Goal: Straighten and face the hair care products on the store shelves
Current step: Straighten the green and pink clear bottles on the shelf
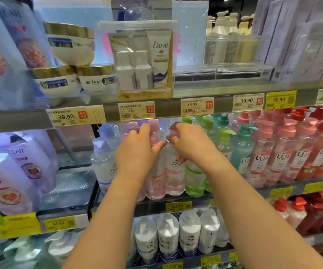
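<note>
On the middle shelf (234,193) stands a row of clear Dove pump bottles. My left hand (137,150) grips the pump top of one pink Dove bottle (155,183). My right hand (190,144) is closed on the pump of the neighbouring pink Dove bottle (175,177), whose label faces me. A blue-capped Dove bottle (103,162) stands to the left, a green Dove bottle (194,181) to the right. Both pink pump heads are mostly hidden under my fingers.
Green and teal pump bottles (240,146) and red Lux bottles (285,148) fill the shelf to the right. Dove jars (96,80) and a Dove travel pack (145,63) sit on the shelf above. White Dove bottles (176,233) stand below; Clear packs (11,171) at left.
</note>
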